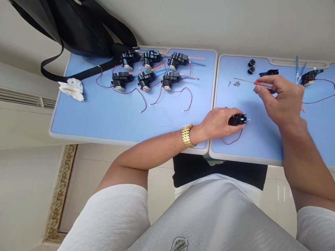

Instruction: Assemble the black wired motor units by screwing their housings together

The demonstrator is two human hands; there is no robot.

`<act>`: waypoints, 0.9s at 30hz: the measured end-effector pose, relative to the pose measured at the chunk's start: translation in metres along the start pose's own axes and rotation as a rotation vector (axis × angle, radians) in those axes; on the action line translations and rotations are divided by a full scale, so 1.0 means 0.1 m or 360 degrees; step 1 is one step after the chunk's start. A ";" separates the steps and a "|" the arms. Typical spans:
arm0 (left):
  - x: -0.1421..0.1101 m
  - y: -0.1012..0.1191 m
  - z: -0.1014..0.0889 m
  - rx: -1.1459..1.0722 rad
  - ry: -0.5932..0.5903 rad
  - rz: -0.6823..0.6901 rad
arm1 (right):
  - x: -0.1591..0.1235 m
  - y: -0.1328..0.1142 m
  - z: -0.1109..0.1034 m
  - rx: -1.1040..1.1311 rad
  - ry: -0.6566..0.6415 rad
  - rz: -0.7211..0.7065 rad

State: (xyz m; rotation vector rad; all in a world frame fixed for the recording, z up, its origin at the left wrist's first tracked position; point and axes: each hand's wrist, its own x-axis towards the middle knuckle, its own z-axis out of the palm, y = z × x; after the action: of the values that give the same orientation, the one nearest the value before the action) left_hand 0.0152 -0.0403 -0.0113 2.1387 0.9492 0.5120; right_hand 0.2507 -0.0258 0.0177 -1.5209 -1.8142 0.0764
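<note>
My left hand [217, 123] is shut around a small black geared motor unit [237, 119], which rests on the blue desktop [251, 139] with a thin red twisted wire [231, 140] trailing from it. My right hand [281, 99] holds a screwdriver with a clear red handle [263, 84], its thin steel shaft pointing left. The shaft tip hangs above the desktop, near a small pile of tiny screws [237, 83]. Two black round parts [251, 66] and a black plastic housing [269, 72] lie just beyond my right hand.
A second blue desk [131, 122] to the left holds several wired motor units [146, 78]. Another motor unit [311, 77] with red wire lies at the right. A black bag [78, 28] leans over the far edge, and crumpled tissue [72, 89] lies at the left.
</note>
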 end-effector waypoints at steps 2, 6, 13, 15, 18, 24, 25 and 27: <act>0.00 -0.01 0.01 0.0017 0.0009 0.0009 | 0.00 0.02 0.06 0.0038 -0.0034 0.0044; 0.00 -0.01 0.01 0.0039 0.0009 0.0012 | -0.02 0.03 0.13 0.0258 -0.0097 0.0095; 0.01 0.01 0.02 0.0062 -0.0017 -0.0005 | -0.03 0.05 0.20 0.0275 -0.0143 0.0119; 0.01 0.01 0.02 0.0064 -0.0022 -0.0013 | -0.02 0.04 0.18 0.0254 -0.0153 0.0138; 0.01 0.00 0.01 0.0052 -0.0024 -0.0008 | -0.01 0.01 0.13 0.0250 -0.0161 0.0163; 0.00 -0.01 0.02 0.0040 -0.0007 0.0007 | -0.01 -0.06 0.07 0.0276 -0.0125 0.0210; 0.00 -0.01 0.02 0.0041 -0.0003 0.0014 | -0.01 -0.07 0.07 0.0288 -0.0104 0.0199; 0.00 -0.02 0.03 0.0042 0.0004 0.0027 | -0.01 -0.07 0.07 0.0306 -0.0048 0.0170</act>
State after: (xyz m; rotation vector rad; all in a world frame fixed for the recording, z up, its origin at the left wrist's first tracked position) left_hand 0.0164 -0.0406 -0.0143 2.1717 0.9446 0.5132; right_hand 0.2409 -0.0261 0.0160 -1.4847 -1.6956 0.3182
